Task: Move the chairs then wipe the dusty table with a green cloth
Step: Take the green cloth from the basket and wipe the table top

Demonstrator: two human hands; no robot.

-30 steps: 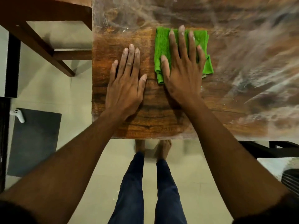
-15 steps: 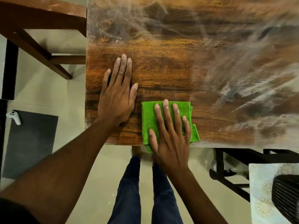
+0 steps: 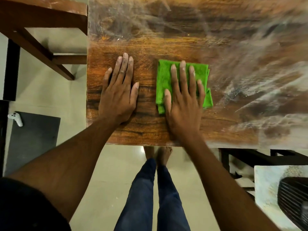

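While your left hand (image 3: 118,95) is lying flat and released on the surface (image 3: 233,80), your right hand (image 3: 184,104), fingers straight, is pressing the green cloth (image 3: 164,80) just beside it.

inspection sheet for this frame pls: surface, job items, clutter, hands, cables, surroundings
Surface: wooden table wiped to bare grain at the near left; white dust streaks across the far and right areas.
Job's things: folded green cloth flat on the table; brown chair off the table's left edge.
Clutter: nothing seen on the table.
Hands: left hand flat on bare wood, no grip; right hand pressing the cloth with straight fingers.
Cables: nothing seen.
Surroundings: white controller on a grey mat; dark frame under the table's right side.
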